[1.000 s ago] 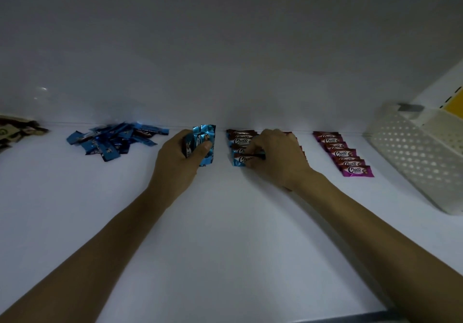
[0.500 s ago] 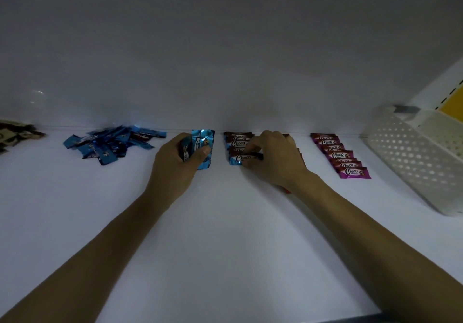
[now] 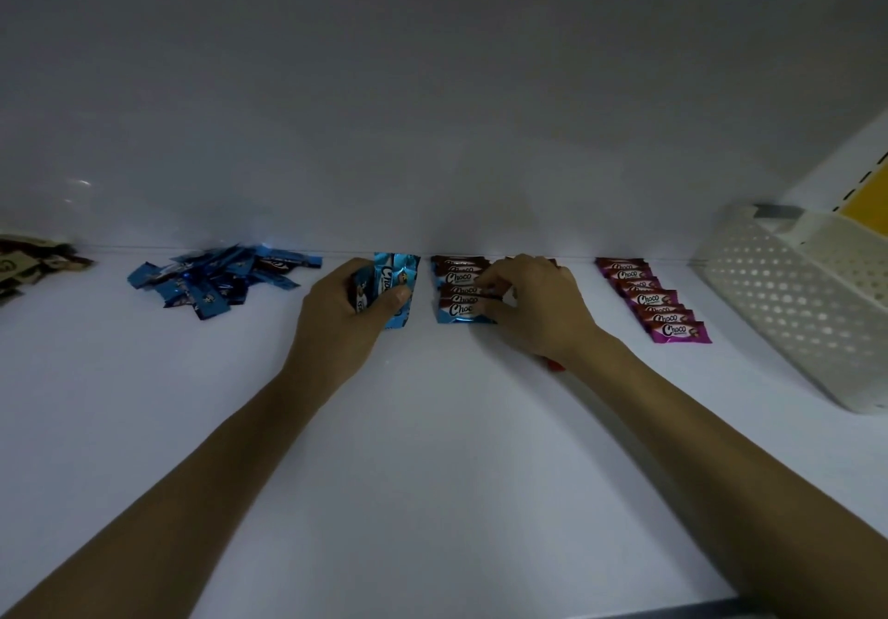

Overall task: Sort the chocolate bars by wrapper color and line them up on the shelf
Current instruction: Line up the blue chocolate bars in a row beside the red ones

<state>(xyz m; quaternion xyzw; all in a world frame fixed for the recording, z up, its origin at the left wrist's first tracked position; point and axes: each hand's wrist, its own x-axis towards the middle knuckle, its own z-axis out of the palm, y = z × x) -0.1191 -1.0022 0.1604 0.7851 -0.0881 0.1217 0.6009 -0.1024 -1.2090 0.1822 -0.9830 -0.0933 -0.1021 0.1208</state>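
Along the back of the white shelf [image 3: 432, 426], the row of purple-wrapped chocolate bars [image 3: 653, 301] looks done. The right hand [image 3: 533, 311] works the brown-and-blue row [image 3: 456, 282], fingers seemingly pinching its front bar [image 3: 459, 312]; the left hand [image 3: 341, 320] grips a shiny blue bundle [image 3: 396, 282]. A loose blue heap [image 3: 216, 282] remains unsorted. Both hands sit as before.

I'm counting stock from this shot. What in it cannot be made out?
Head view: the left hand covers the light-blue bars it grips; their number is unclear.
The right hand hides the right end of the blue-edged Choco row and whatever lies under it; only a red scrap shows.
The brown wrappers are cut off by the left edge.
The white basket's wall hides any contents.
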